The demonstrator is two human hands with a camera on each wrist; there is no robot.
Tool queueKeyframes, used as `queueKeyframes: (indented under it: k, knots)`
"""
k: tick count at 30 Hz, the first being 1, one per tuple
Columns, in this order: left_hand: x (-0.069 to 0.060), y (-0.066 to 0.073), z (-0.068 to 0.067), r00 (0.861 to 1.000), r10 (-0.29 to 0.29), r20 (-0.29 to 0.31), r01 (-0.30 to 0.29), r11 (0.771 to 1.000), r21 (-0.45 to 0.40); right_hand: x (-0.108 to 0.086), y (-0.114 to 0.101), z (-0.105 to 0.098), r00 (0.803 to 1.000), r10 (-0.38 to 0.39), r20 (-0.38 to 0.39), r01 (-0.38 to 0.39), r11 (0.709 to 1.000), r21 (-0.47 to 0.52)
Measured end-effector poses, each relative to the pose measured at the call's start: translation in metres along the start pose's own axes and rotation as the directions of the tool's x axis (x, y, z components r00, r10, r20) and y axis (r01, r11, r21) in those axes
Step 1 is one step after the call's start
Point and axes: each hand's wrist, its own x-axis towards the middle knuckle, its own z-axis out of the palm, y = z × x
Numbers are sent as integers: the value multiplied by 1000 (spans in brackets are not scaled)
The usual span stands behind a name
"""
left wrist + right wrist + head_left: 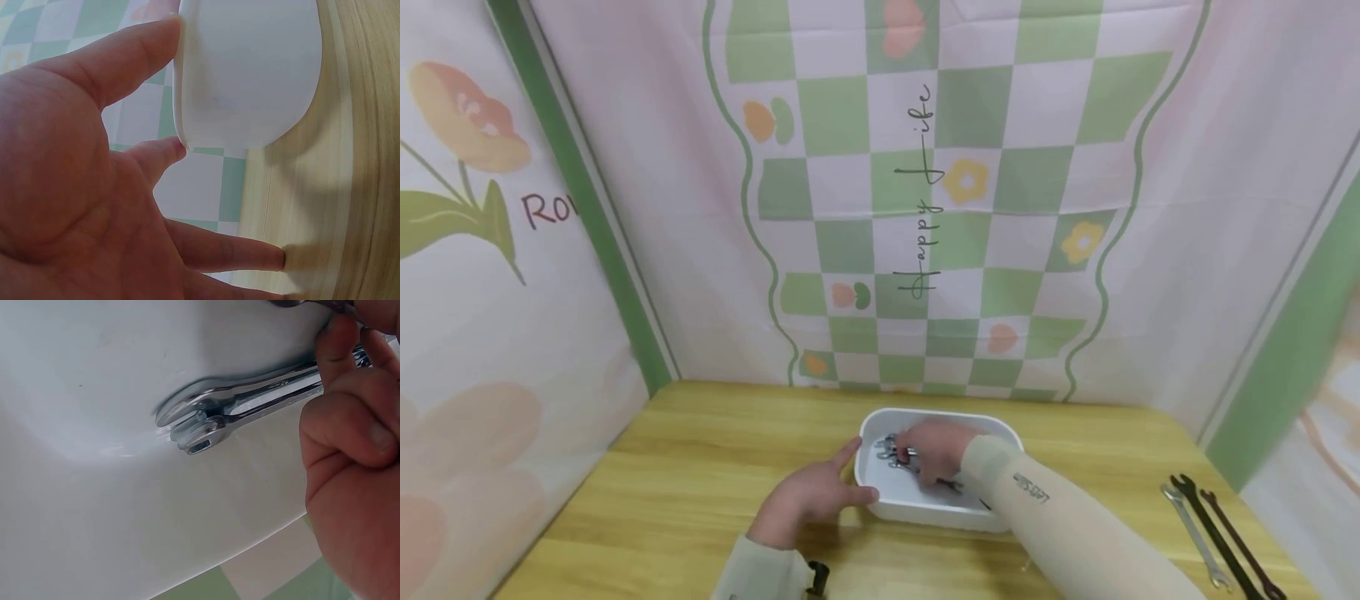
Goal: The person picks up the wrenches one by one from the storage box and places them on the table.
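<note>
A white oblong plastic bin (pixel 940 517) stands on the wooden table, with several silver open-end wrenches (pixel 206 422) side by side along its inner wall. My left hand (pixel 808 496) touches the bin's left end with thumb and index finger spread and straight; the left wrist view shows their tips at the rim. Reaching down inside the bin, my right hand (pixel 936 450) pinches a wrench (pixel 337 305) between curled fingers. Most of that wrench is out of view or behind the fingers in the right wrist view.
On the table's right side lie a silver wrench (pixel 1195 537), a black wrench (pixel 1217 533) and a dark reddish wrench (pixel 1240 533), roughly parallel. A checkered curtain (pixel 902 183) hangs behind the table (pixel 730 442), with printed cloth walls on both sides.
</note>
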Motion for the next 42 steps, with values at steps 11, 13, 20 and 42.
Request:
queueKeyframes:
  k: [11, 13, 20, 42]
  knots:
    - [-1, -2, 1, 1000, 0, -3, 0, 1000, 0, 0, -3, 3, 998, 65, 16, -66, 997, 28]
    - [-1, -2, 2, 1000, 2, -3, -2, 1000, 4, -1, -2, 3, 998, 54, 23, -55, 998, 42]
    - [0, 0, 1, 1000, 7, 2, -7, 1000, 14, -1, 3, 4, 999, 18, 49, -22, 997, 77]
    - [-1, 0, 0, 1000, -21, 5, 21, 1000, -22, -11, 20, -20, 999, 49, -5, -42, 901, 431]
